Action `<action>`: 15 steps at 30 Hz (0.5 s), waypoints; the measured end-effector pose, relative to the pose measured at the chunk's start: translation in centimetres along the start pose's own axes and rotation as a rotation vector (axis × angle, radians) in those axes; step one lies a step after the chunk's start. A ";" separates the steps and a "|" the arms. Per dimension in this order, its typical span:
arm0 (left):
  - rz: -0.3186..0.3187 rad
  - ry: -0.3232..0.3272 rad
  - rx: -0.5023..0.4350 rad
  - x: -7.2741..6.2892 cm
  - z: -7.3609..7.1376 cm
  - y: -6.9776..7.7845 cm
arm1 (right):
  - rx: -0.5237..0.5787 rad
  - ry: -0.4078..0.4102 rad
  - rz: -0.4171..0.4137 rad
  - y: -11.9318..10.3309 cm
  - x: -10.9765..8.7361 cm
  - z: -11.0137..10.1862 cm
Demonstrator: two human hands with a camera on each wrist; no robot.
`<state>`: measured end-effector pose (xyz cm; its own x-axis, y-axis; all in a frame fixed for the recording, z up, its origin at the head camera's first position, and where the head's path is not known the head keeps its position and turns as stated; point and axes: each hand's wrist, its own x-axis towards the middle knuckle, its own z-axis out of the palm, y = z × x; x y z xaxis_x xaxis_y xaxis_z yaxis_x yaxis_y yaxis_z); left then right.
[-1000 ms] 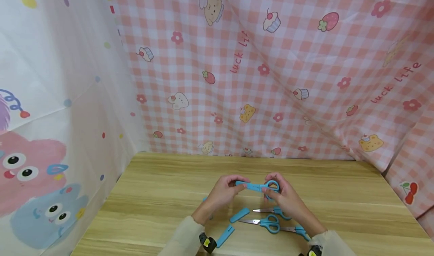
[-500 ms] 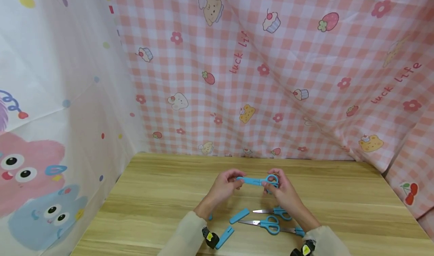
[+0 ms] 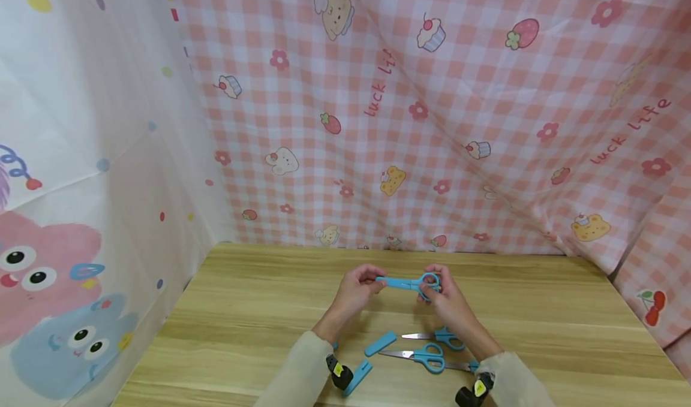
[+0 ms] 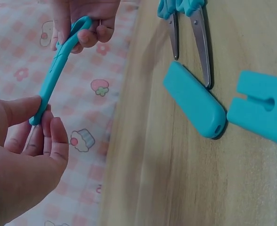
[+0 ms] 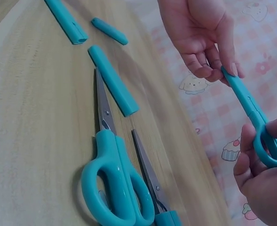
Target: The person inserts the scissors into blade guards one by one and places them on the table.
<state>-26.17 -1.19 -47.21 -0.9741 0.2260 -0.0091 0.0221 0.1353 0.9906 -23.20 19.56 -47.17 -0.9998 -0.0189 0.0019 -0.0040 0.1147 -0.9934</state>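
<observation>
Held scissors point(image 3: 416, 284), one pair, blue-handled: moved a little higher in the head view than a second ago, toward the pink checked cloth point(image 3: 302, 185), with both hands; loose pieces on the wooden surface point(image 3: 243, 311) keep their places.

Location: raised off the surface, between left hand point(image 3: 353, 290) and right hand point(image 3: 450, 304).

Container: held sheath point(image 3: 398, 283), blue, fitted over the blades of the held scissors, its mouth against the handle.

Orientation: long axis nearly level, left to right across the person's front; sheathed tip toward the left hand, finger loops toward the right.

Fingers, left: thumb and fingertips pinching the closed end of the sheath. Fingers, right: thumb and fingers pinching the finger loops.

Loose sheaths, three, blue, on the surface: middle sheath point(image 3: 380, 343), lying diagonally; near sheath point(image 3: 358, 377), also diagonal, slotted mouth to the far right, partly behind the left wrist camera point(image 3: 340, 374); left sheath point(image 5: 109, 31), mostly hidden by the left arm in the head view.

Loose scissors, three, bare blades pointing left: front scissors point(image 3: 421, 355), tip just beside the middle sheath; rear scissors point(image 3: 444, 336); right scissors point(image 3: 460, 366), partly covered.
</observation>
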 end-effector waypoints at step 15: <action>-0.048 0.122 -0.102 1.5 0.7 -1.5 | 0.052 0.106 0.033 1.5 1.6 -0.3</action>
<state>-27.53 -0.38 -48.78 -0.9938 0.1016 -0.0458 -0.0416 0.0431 0.9982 -24.85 20.05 -48.65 -0.9958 0.0891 -0.0213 0.0269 0.0614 -0.9978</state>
